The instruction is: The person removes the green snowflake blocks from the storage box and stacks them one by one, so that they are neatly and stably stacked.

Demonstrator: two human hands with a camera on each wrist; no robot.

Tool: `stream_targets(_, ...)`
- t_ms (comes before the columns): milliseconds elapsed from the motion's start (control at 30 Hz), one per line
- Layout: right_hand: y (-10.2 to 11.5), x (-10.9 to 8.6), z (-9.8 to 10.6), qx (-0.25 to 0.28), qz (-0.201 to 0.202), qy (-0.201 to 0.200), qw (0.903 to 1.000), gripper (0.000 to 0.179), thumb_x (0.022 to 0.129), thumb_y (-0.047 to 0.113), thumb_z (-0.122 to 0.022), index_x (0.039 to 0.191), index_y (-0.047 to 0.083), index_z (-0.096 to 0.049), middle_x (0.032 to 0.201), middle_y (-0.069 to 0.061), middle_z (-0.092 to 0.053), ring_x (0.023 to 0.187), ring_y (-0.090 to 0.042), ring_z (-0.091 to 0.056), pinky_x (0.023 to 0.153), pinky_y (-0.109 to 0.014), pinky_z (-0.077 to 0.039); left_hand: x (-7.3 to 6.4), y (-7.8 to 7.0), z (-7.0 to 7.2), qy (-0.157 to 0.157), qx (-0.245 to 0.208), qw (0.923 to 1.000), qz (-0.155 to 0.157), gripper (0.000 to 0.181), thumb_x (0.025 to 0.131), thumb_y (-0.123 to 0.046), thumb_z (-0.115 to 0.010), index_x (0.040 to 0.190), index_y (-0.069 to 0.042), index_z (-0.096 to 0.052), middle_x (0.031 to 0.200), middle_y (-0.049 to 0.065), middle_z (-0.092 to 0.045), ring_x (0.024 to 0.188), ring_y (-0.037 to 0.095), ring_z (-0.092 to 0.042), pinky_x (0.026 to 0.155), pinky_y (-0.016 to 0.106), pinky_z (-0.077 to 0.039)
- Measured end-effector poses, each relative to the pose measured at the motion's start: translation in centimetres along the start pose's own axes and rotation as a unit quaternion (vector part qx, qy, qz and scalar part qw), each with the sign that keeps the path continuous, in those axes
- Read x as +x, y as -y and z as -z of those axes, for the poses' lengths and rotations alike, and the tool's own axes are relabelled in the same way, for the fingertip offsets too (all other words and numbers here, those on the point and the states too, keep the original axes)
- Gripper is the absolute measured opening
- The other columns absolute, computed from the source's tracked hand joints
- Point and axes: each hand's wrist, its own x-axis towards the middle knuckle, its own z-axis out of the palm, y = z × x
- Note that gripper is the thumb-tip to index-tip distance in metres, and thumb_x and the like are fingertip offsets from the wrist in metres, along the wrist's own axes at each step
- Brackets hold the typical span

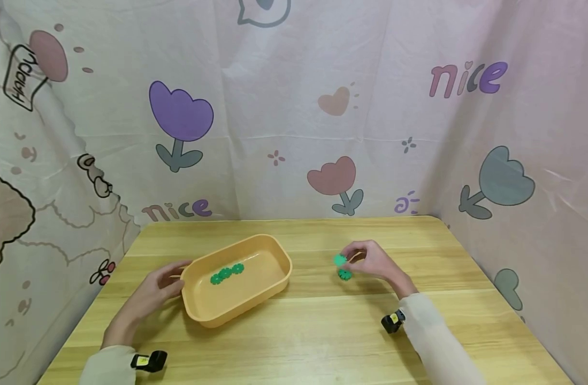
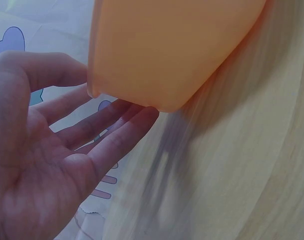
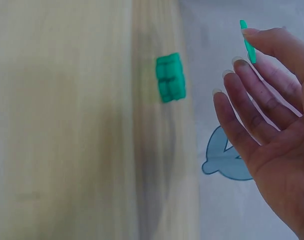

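My right hand [image 1: 373,260] pinches a thin green flower-shaped piece [image 1: 340,260] between thumb and fingertips, seen edge-on in the right wrist view [image 3: 248,42]. Just below it, a small stack of green flower-shaped pieces [image 1: 344,274] stands on the table. My left hand [image 1: 154,291] is at the left end of a yellow-orange plastic tray [image 1: 241,303]. Its fingers [image 2: 124,137] reach fairly straight to the outside of the tray wall, and the thumb lies by the rim. Inside the tray, three green flower-shaped pieces [image 1: 226,273] lie in a slanting row.
The tray stands on a light wooden table [image 1: 318,342], left of the middle. Behind the table hangs a pale printed cloth [image 1: 255,176], which also runs along both sides. A small black device sits on each wrist.
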Motion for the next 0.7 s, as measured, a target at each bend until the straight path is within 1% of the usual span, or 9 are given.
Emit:
stream_targets(133,-0.8,-0.3,0.3,0.002,-0.022,0.004,0.9997,0.026,0.078,0.005,-0.076,0.102,-0.003,-0.068,0.098,-0.021,-0.067,0.091,-0.036,-0.062,0.083,-0.041,-0.057,0.0,-0.1,0.1,-0.002,0.003,1.0000,-0.001,0.052,0.097,-0.015,-0.054,0.144,-0.003,-0.037,0.134,0.027,-0.049,0.108,0.003,-0.059,0.085,0.016,-0.052)
stream_targets(300,-1.9,-0.5,0.3,0.015,-0.034,0.009,0.9993,0.026,0.078,0.005,-0.075,0.102,-0.003,-0.067,0.099,-0.022,-0.066,0.092,-0.037,-0.062,0.084,-0.041,-0.057,0.0,-0.1,0.1,-0.003,0.007,1.0000,-0.004,0.051,0.097,-0.014,-0.054,0.144,-0.002,-0.037,0.134,0.028,-0.049,0.108,0.003,-0.059,0.085,0.016,-0.052)
stream_targets(567,-2.8,-0.6,0.3,0.020,-0.047,0.011,0.9986,0.027,0.078,0.005,-0.076,0.103,-0.003,-0.067,0.099,-0.021,-0.066,0.093,-0.035,-0.062,0.082,-0.032,-0.058,0.0,-0.2,-0.1,-0.002,0.006,1.0000,0.004,0.052,0.096,-0.016,-0.055,0.144,-0.003,-0.037,0.134,0.027,-0.049,0.107,0.003,-0.059,0.085,0.016,-0.052)
stream_targets(700,-3.3,-0.7,0.3,0.023,-0.061,0.020,0.9977,0.029,0.078,0.006,-0.076,0.104,-0.002,-0.067,0.102,-0.020,-0.066,0.094,-0.034,-0.063,0.082,-0.025,-0.057,-0.1,-0.2,0.0,-0.002,0.004,1.0000,0.008,0.052,0.096,-0.016,-0.055,0.144,-0.003,-0.037,0.134,0.027,-0.049,0.107,0.004,-0.060,0.085,0.016,-0.052)
